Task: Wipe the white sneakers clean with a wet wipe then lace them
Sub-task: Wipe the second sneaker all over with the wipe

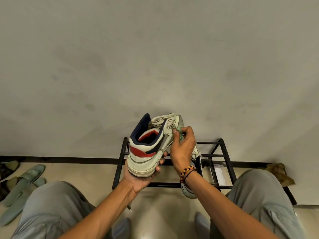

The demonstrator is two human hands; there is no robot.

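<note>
Left hand (143,176) cupped the heel and sole of a white sneaker (151,147) from below, fingers curled up round the sole edge, holding it off the floor with toe pointing away toward the wall (155,57). Sneaker had a navy collar, red heel stripe, red lining; laces (165,119) were loose and bunched over the tongue. Right hand (183,149) pinched a crumpled pale green wet wipe (179,133) between thumb and fingers, pressed to the sneaker's right side near the eyelets. Beaded bracelet (187,173) sat on the right wrist.

Second sneaker (189,191) sat below the right wrist on the black metal rack (222,152), mostly hidden by the arm; only heel and a bit of lace showed. White flat item (220,175) lay in the rack's right side, couldn't tell what it was. Pale green slippers (25,180) lay on the floor at left, well apart from the rack. Brown crumpled object (279,173) lay by the wall at right. Person was seated, grey trousers (57,209) on both knees flanking the rack.
</note>
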